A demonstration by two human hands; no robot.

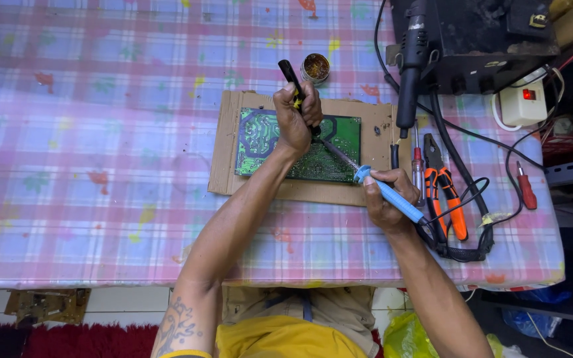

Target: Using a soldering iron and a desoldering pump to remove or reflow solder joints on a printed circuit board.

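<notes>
A green circuit board (263,142) lies on a sheet of brown cardboard (227,166) on the checked tablecloth. My left hand (298,118) is closed around a black tool with yellow marks (290,74), held upright with its lower end on the board. My right hand (384,195) grips the blue handle of a soldering iron (392,199). The iron's metal tip (333,151) reaches up and left to the board, just below my left hand.
A small round tin (316,67) stands beyond the cardboard. At the right are a black station box (479,40) with a hot-air wand (411,59), orange-handled pliers (447,192), a red screwdriver (526,189), a white power socket (524,103) and black cables (462,248).
</notes>
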